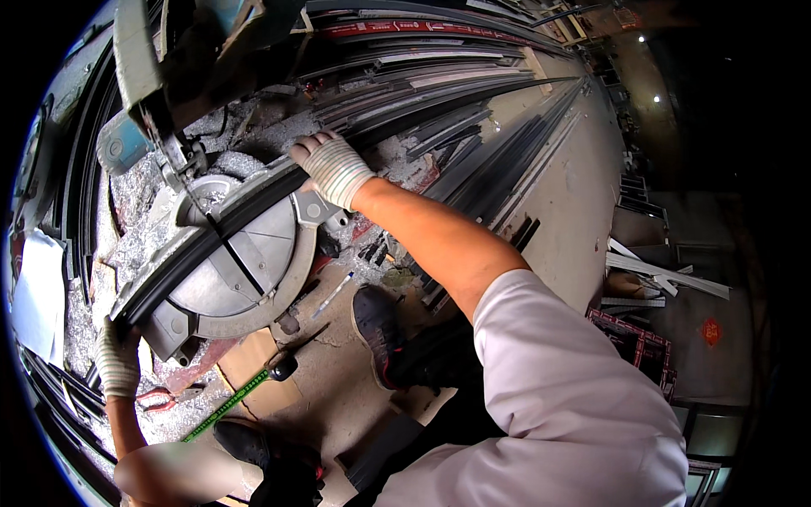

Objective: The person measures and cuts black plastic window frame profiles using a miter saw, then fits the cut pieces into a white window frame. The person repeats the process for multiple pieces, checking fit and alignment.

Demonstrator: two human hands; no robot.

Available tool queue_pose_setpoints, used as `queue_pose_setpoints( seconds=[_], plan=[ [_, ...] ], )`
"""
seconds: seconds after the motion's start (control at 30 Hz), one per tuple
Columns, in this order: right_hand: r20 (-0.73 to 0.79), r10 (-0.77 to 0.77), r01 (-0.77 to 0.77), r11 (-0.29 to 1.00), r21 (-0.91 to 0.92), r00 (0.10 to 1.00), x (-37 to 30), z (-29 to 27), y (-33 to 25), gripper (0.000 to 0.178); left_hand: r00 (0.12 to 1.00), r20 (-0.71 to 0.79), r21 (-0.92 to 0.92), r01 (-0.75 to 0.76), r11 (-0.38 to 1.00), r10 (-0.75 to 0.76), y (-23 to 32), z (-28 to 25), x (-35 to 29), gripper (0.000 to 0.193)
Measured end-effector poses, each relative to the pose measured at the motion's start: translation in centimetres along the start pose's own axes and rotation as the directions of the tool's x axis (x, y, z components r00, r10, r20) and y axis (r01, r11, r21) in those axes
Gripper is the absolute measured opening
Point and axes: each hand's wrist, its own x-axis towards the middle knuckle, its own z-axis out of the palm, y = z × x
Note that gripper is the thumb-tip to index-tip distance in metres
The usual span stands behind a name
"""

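A long black profile (173, 277) lies across the round metal table of a mitre saw (269, 245), along its fence. My left hand (118, 363), in a striped knit glove, is closed on the profile near its lower left end. At the saw's far right side, my right hand (335, 171), gloved alike, has its fingers over the fence and its thumb on the near side, closed on the profile. The raised saw head (139, 63) stands at the upper left; its blade is hard to make out. A dark slot crosses the table between my hands.
Shiny metal shavings surround the saw. A green tape measure (283, 367) lies extended near my shoes, with red-handled pliers (160, 399) and a pen (334, 294) nearby. Long dark profiles (507, 160) cover the floor beyond. White paper (40, 296) sits at the left.
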Motion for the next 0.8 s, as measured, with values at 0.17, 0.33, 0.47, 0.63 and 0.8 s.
queue_pose_setpoints(
  seconds=[0.17, 0.33, 0.47, 0.63, 0.8],
  plan=[
    [-0.044, 0.027, -0.027, 1.000, -0.006, 0.999, -0.7, 1.0, 0.1, 0.062, 0.997, 0.074, 0.139, 0.015, 0.990, -0.025, 8.9, -1.9, -1.1, 0.018],
    [-0.038, 0.017, -0.016, 1.000, 0.015, 0.999, -0.4, 0.9, 0.1, 0.063, 1.000, 0.027, 0.148, -0.004, 0.989, 0.000, 7.1, -1.4, -1.8, 0.020],
    [-0.025, 0.024, -0.023, 0.999, 0.027, 0.999, -0.4, 1.0, 0.3, 0.065, 1.000, 0.021, 0.090, -0.004, 0.996, 0.002, 7.6, -1.0, -1.6, 0.019],
    [-0.018, 0.011, -0.010, 1.000, 0.020, 1.000, -0.3, 0.9, 0.2, 0.066, 1.000, 0.022, 0.132, -0.001, 0.991, -0.002, 6.7, -1.1, -1.5, 0.018],
    [0.024, 0.011, -0.012, 0.999, 0.053, 1.000, 0.2, 0.6, 0.3, 0.067, 0.997, 0.067, 0.325, 0.003, 0.946, -0.026, 2.7, 0.1, -2.1, 0.024]
  ],
)
